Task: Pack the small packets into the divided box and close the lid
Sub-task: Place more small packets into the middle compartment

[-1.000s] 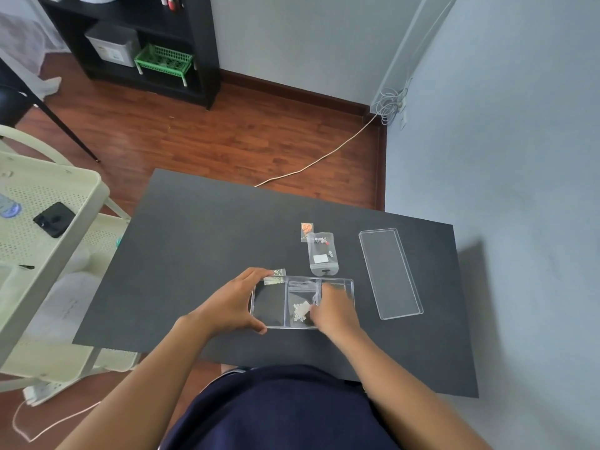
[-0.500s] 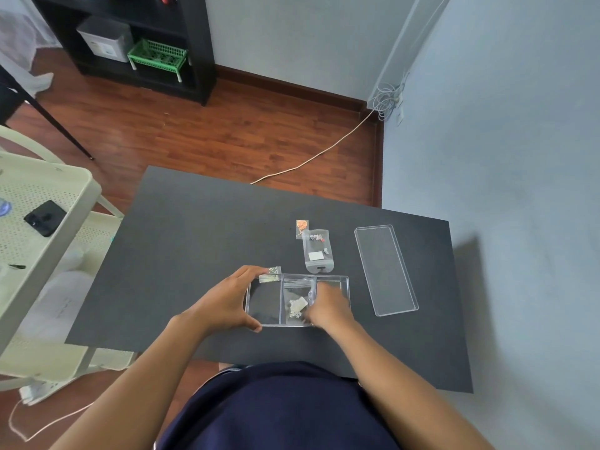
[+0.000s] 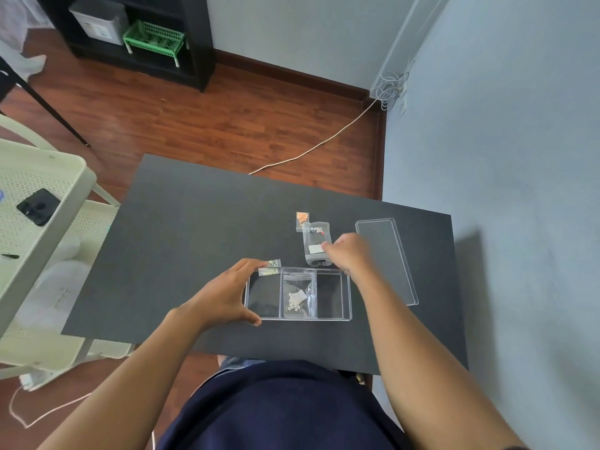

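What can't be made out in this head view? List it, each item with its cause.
- Right hand: motion-blurred over the large clear packet, so whether it grips it is unclear.
- Packet contents in the divided box, middle compartment: too small to identify.
- Small packet at the box's far-left corner: partly covered by the left hand.
- Clear lid: near edge behind the right forearm.

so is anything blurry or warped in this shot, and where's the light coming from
Head view: the right hand is motion-blurred over the larger packet; the left hand and clear divided box are sharp. Wide-angle bending curves the wall corner. The table casts a soft shadow rightward on the wall, so the light comes from the left.
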